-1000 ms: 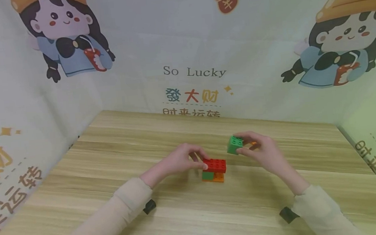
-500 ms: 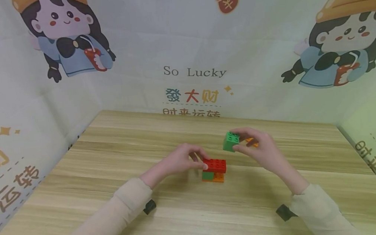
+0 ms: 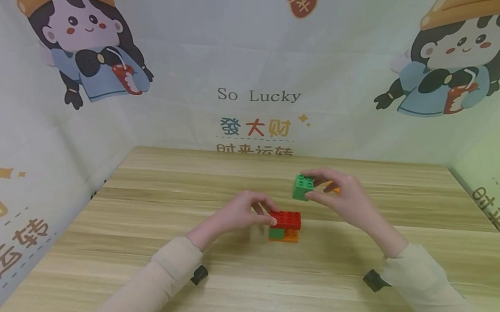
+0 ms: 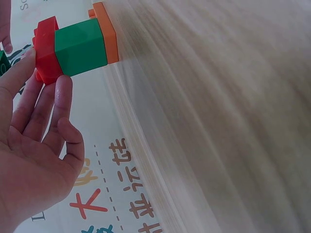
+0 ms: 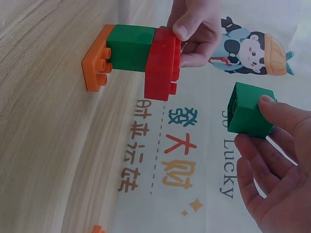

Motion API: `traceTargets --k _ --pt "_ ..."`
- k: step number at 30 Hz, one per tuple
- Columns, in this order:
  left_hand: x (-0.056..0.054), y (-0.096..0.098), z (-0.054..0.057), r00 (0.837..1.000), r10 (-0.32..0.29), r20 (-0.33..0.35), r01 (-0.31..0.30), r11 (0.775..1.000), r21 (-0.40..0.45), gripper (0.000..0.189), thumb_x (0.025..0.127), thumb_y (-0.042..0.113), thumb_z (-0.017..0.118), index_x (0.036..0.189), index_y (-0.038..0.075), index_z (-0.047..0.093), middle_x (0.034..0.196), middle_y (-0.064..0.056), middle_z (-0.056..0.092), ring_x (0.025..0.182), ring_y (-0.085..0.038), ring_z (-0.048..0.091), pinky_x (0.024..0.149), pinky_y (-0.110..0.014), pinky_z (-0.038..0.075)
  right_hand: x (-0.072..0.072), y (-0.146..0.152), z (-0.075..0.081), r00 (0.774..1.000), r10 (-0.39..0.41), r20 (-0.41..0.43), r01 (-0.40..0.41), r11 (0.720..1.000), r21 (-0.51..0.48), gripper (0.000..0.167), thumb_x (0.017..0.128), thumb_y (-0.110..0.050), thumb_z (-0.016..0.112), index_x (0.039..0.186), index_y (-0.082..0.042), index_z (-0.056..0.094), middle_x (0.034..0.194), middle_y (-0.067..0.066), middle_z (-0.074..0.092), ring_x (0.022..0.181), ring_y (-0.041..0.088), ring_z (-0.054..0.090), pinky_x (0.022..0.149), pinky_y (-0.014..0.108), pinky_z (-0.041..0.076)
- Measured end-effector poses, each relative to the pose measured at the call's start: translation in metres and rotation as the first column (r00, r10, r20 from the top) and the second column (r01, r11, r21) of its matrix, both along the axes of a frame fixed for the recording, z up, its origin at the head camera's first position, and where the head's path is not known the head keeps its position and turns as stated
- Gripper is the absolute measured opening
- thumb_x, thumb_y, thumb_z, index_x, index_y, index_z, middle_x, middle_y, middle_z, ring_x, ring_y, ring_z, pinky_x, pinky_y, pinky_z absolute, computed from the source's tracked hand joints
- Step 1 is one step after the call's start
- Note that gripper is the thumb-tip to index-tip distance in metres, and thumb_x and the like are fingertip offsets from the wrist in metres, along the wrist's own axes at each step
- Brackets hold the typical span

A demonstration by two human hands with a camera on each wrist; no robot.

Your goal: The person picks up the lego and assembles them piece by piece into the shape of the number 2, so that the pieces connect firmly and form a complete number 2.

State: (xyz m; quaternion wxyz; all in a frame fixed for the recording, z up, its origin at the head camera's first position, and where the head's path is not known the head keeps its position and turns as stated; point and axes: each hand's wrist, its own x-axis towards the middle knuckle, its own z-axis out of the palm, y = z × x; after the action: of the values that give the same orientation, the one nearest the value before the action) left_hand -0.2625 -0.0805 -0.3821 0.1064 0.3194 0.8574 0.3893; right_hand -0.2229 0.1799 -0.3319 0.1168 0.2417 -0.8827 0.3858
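My left hand (image 3: 239, 211) pinches the end of a red toy brick (image 3: 289, 219) between thumb and fingers. That red brick tops a small stack on the table, over a green brick (image 4: 81, 46) that stands on a flat orange brick (image 5: 95, 60). Only part of the orange brick's studs is covered, and the red one overhangs that open side. Above and behind the stack, my right hand (image 3: 347, 194) holds another green brick (image 3: 303, 187) in the air, studs up, thumb on one side and fingers opposite. Its hollow underside shows in the right wrist view.
Another orange piece (image 3: 334, 187) lies on the wooden table (image 3: 181, 182) behind my right hand, partly hidden by it. A printed cloth (image 3: 355, 132) hangs along the table's back and sides. Black wrist devices (image 3: 199, 275) show beneath both sleeves.
My right hand has carried the green brick a little left and slightly upward in the head view. The left hand and the stack have stayed in place.
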Motion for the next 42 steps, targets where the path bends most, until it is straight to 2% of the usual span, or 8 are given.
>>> traceTargets --k 3,12,17,28,35,42 --pt "0.000 0.000 0.000 1.000 0.004 0.003 -0.004 1.000 0.001 0.024 0.084 0.019 0.078 0.107 0.015 0.073 0.108 0.000 0.074 0.084 -0.009 0.064 0.080 -0.024 0.053 0.000 -0.003 -0.001 1.000 0.012 -0.015 -0.012 1.000 -0.002 0.041 0.085 -0.013 0.077 0.124 -0.014 0.067 0.111 0.005 0.074 0.097 0.019 0.067 0.077 0.026 0.055" --pt "0.001 -0.001 0.000 1.000 -0.004 0.004 0.004 1.000 0.013 0.023 0.084 0.018 0.078 0.107 0.013 0.073 0.109 -0.002 0.074 0.085 -0.009 0.064 0.081 -0.024 0.054 0.000 -0.007 -0.009 1.000 0.026 0.003 -0.026 0.999 0.024 0.040 0.085 -0.013 0.077 0.124 -0.013 0.067 0.111 0.004 0.074 0.097 0.018 0.067 0.077 0.026 0.055" --pt "0.001 -0.001 0.000 1.000 -0.001 0.007 0.001 1.000 0.015 0.024 0.084 0.017 0.078 0.107 0.014 0.073 0.110 -0.002 0.074 0.085 -0.009 0.065 0.080 -0.025 0.054 0.001 -0.009 -0.015 0.999 0.043 -0.029 -0.042 0.999 0.031 0.041 0.084 -0.012 0.078 0.123 -0.012 0.067 0.107 0.004 0.075 0.095 0.020 0.069 0.076 0.027 0.056" --pt "0.000 -0.001 -0.002 1.000 -0.008 -0.002 0.008 1.000 0.023 0.024 0.084 0.016 0.078 0.107 0.013 0.073 0.110 -0.002 0.075 0.084 -0.009 0.065 0.080 -0.024 0.054 0.003 -0.010 -0.020 0.998 0.052 0.037 -0.053 0.998 0.035 0.041 0.086 -0.016 0.077 0.125 -0.015 0.066 0.109 0.002 0.074 0.098 0.018 0.067 0.079 0.028 0.055" --pt "0.000 -0.001 -0.003 1.000 -0.007 -0.004 0.007 1.000 0.028 0.024 0.084 0.016 0.078 0.108 0.013 0.073 0.110 -0.002 0.075 0.085 -0.009 0.065 0.082 -0.028 0.055 0.003 -0.010 -0.025 0.996 0.056 0.071 -0.060 0.997 0.051 0.040 0.086 -0.017 0.076 0.125 -0.015 0.066 0.111 0.003 0.074 0.099 0.020 0.067 0.080 0.030 0.055" --pt "0.000 0.000 -0.003 1.000 -0.012 -0.012 0.012 0.999 0.031 0.024 0.084 0.016 0.078 0.107 0.013 0.073 0.109 -0.002 0.075 0.085 -0.009 0.066 0.080 -0.024 0.055 0.004 -0.010 -0.027 0.994 0.070 0.079 -0.074 0.996 0.049 0.040 0.086 -0.017 0.076 0.124 -0.016 0.066 0.111 0.002 0.074 0.098 0.018 0.067 0.079 0.029 0.055"
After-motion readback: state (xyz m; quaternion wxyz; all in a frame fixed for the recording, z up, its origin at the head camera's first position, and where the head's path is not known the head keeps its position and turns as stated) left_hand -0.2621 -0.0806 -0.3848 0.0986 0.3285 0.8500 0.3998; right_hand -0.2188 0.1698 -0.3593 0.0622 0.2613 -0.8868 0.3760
